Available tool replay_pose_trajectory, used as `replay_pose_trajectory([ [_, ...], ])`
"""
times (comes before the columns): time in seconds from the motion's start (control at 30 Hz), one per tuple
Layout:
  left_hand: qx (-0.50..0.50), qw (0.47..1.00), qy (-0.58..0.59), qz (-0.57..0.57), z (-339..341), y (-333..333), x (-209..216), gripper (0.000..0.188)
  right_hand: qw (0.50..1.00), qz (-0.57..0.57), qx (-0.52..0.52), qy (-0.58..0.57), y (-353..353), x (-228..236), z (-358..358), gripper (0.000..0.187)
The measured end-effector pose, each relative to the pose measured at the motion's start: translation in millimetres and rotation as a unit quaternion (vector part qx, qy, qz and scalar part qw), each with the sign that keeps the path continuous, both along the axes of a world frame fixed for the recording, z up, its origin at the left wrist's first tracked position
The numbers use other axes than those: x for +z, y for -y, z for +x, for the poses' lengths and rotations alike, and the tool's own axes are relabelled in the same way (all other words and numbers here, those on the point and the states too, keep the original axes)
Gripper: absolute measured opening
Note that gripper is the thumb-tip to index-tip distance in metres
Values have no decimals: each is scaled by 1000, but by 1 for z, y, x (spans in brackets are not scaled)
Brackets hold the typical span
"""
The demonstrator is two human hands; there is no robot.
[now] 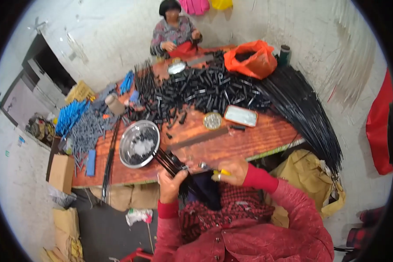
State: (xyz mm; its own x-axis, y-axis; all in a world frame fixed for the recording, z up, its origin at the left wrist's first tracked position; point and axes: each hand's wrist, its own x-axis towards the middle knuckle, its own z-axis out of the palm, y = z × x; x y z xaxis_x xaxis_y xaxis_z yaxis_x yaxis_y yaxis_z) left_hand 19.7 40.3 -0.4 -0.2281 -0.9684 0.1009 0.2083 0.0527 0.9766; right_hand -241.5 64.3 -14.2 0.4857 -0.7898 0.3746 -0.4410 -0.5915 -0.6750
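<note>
On my feed the left hand (170, 185) is clenched around a bunch of black rods (169, 161), thumb laid across them, at the near edge of the wooden table (266, 142). The far ends of the rods reach the near right side of the steel bowl (135, 164); I cannot tell whether they touch it. Inside the bowl I see small dark bits around a whitish heap.

To the right, I see the right hand (232, 171) with its fingers wrapped around the yellow handle of a tool (221, 172). A small silvery piece (202, 165) lies just left of that hand; blur keeps me from telling whether it is part of the tool.

Farther off, I have a round dish (212, 129) of silvery bits just left of a pale tray (241, 116). Behind both spreads a heap of black pieces (201, 89), with an orange bag (251, 63) at its far right. Long black stems (303, 107) fan over the right edge. On the left I make out grey pieces (89, 129) beside blue pieces (71, 115). A co-worker (175, 35) sits at the far side.
</note>
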Motion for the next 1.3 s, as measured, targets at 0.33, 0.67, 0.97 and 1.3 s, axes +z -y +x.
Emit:
replay_pose_trajectory([
  [0.33, -11, 993, 107, -48, 23, 8, -14, 37, 894, -196, -247, -318, 54, -70, -79, 24],
  [0.67, -16, 1000, -20, -17, 12, -17, 1, 42, 918, -226, -239, -220, 39, -51, -58, 33],
  [0.97, -45, 998, -30, -19, -2, -6, 6, 40, 991, 31, -76, 102, -8, 9, 41, 23],
  [1.3, -18, 999, -42, -11, 4, -16, 5, 53, 968, 50, -94, 225, -25, 2, 90, 26],
])
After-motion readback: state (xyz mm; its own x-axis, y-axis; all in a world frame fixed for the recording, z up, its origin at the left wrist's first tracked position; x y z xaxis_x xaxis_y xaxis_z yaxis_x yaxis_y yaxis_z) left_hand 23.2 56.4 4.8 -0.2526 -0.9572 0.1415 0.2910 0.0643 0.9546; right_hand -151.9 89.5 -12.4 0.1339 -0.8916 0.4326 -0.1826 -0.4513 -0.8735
